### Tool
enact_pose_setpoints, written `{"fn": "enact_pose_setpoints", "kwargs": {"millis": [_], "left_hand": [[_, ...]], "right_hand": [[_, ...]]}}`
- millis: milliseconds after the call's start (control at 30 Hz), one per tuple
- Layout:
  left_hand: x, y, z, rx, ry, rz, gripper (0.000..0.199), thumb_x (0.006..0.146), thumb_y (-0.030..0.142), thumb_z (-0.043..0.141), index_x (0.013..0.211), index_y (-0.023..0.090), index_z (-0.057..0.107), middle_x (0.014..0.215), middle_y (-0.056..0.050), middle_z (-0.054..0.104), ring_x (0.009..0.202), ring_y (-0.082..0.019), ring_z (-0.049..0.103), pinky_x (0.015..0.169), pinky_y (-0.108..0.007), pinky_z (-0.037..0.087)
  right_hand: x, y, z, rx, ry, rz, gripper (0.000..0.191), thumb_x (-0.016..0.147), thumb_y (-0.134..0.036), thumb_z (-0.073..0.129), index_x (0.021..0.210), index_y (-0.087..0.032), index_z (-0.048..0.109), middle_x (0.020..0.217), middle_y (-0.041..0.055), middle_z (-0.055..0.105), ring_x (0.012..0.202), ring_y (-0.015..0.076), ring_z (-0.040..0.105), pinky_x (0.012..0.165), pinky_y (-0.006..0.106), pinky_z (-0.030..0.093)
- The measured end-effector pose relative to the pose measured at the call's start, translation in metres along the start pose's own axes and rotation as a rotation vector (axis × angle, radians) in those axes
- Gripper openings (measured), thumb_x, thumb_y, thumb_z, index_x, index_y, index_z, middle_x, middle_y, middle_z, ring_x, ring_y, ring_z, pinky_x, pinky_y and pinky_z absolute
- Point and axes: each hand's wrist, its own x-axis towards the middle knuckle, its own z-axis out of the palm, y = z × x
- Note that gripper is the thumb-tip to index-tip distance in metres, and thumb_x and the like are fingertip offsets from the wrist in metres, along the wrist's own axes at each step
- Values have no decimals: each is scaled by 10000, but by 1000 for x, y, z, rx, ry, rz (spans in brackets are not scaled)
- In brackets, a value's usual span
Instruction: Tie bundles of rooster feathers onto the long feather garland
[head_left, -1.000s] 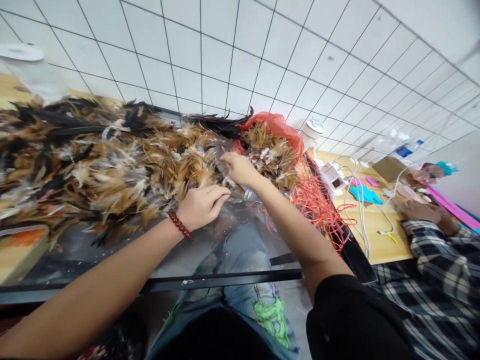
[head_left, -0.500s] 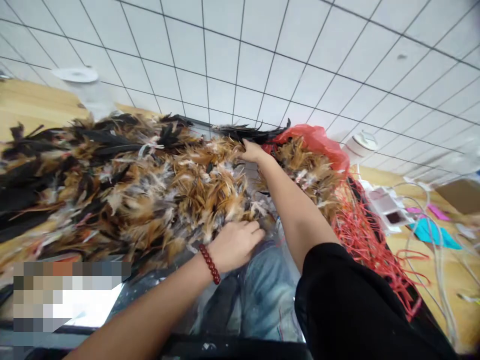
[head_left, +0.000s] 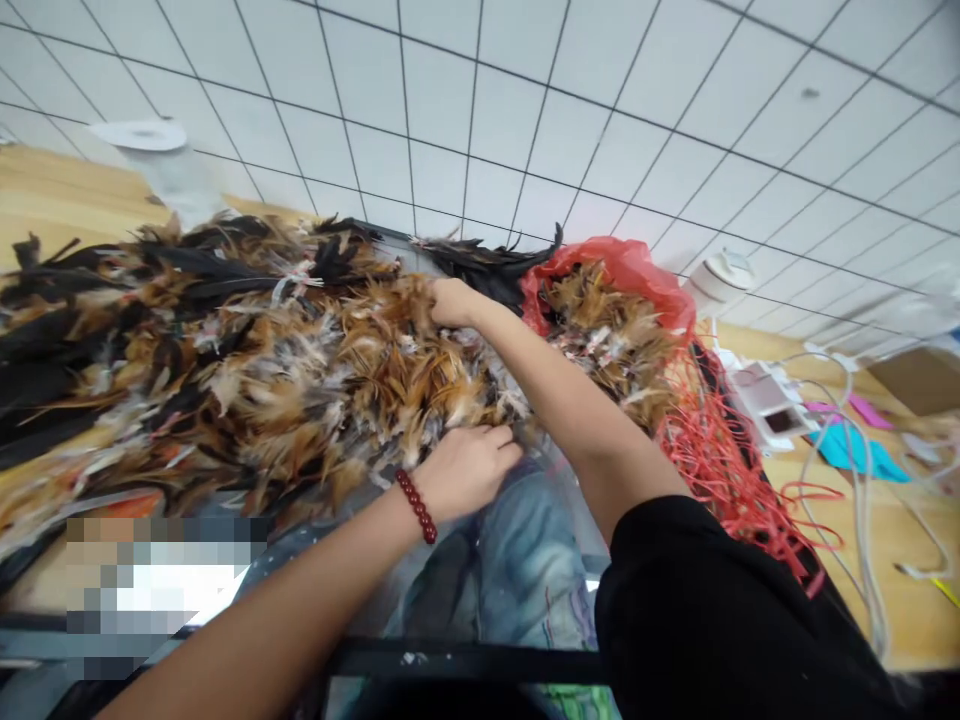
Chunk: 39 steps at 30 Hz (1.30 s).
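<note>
A wide heap of brown, cream and black feathers [head_left: 292,350] lies in front of me, many tied in small bundles. My right hand [head_left: 454,303] reaches to the far side of the heap, its fingers closed on brown feathers [head_left: 412,297]; the fingertips are partly hidden. At the near edge rests my left hand [head_left: 474,468], a dark red bead bracelet [head_left: 417,507] round its wrist. Its fingers lie loosely stretched against the feathers, with nothing visible in them. Long black feathers [head_left: 487,268] lie beyond my right hand.
On the right, a red plastic bag [head_left: 622,262] holds more brown feathers, beside tangled red string [head_left: 720,480]. White cables [head_left: 862,540], a white device [head_left: 769,400] and blue paper [head_left: 859,452] lie farther right. A white spool [head_left: 150,150] stands back left, near the tiled wall [head_left: 442,110].
My right hand has moved left across the far side of the heap, from beside the black feathers to the brown ones. My left hand has stayed nearly in place, fingers a little closer together.
</note>
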Motion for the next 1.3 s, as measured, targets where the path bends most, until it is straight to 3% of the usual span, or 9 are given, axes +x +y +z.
{"fn": "enact_pose_setpoints", "kwargs": {"millis": [233, 367, 467, 533, 633, 767, 933, 1100, 1300], "left_hand": [[1, -4, 1, -6, 90, 60, 305, 947, 204, 403, 902, 169, 702, 834, -73, 645, 734, -174, 621, 653, -298, 462], [3, -5, 4, -29, 144, 51, 306, 944, 220, 418, 914, 180, 720, 835, -72, 659, 728, -165, 625, 645, -284, 455], [2, -3, 3, 35, 137, 57, 324, 955, 237, 412, 954, 172, 729, 875, -85, 684, 789, -187, 645, 682, -300, 467], [-1, -3, 1, 73, 129, 66, 331, 957, 240, 411, 961, 171, 734, 887, -90, 692, 802, -198, 650, 688, -307, 470], [-6, -4, 1, 83, 149, 70, 321, 952, 252, 428, 930, 183, 741, 859, -84, 692, 765, -194, 647, 653, -295, 463], [-12, -9, -1, 37, 315, -28, 289, 939, 271, 454, 989, 201, 730, 911, -81, 710, 785, -188, 657, 649, -277, 466], [-17, -15, -5, -37, 537, -185, 275, 908, 263, 493, 1069, 209, 709, 1039, -85, 715, 903, -196, 672, 732, -278, 494], [-8, -12, -9, -307, 597, -336, 222, 836, 282, 556, 923, 185, 736, 883, -70, 724, 767, -173, 643, 726, -279, 502], [34, 11, -12, -1122, 520, -744, 172, 637, 254, 741, 759, 138, 704, 540, -15, 618, 460, -116, 526, 475, -230, 431]], "right_hand": [[-89, -10, -25, 149, 218, 136, 254, 800, -131, 508, 943, -116, 718, 917, 56, 704, 989, 232, 650, 949, 329, 470], [-125, -2, -6, 480, 290, 309, 245, 777, -106, 528, 940, -91, 711, 886, 54, 699, 924, 196, 655, 908, 310, 493], [-137, 3, 11, 836, 440, 340, 411, 796, -134, 566, 1202, -111, 623, 1121, 87, 691, 992, 151, 656, 903, 277, 507], [-146, 5, 18, 896, 561, 370, 462, 792, -137, 584, 1254, -127, 586, 1220, 102, 662, 1067, 136, 640, 949, 273, 490], [-171, 4, 28, 749, 634, 419, 345, 799, -155, 581, 1139, -136, 638, 1133, 74, 701, 1026, 131, 649, 964, 273, 478], [-211, -10, 44, 466, 552, 485, 147, 826, -260, 569, 901, -201, 681, 898, 28, 735, 855, 167, 671, 843, 299, 507], [-229, -25, 59, 240, 384, 565, 206, 810, -428, 594, 833, -244, 684, 956, 91, 740, 911, 255, 680, 769, 343, 504], [-228, -8, 58, 391, 444, 572, 161, 812, -308, 555, 810, -223, 692, 908, 59, 735, 868, 212, 660, 763, 301, 475], [-232, 5, 68, 990, 720, 451, 154, 800, -297, 549, 732, -177, 618, 654, -40, 612, 625, 103, 521, 656, 214, 421]]}}
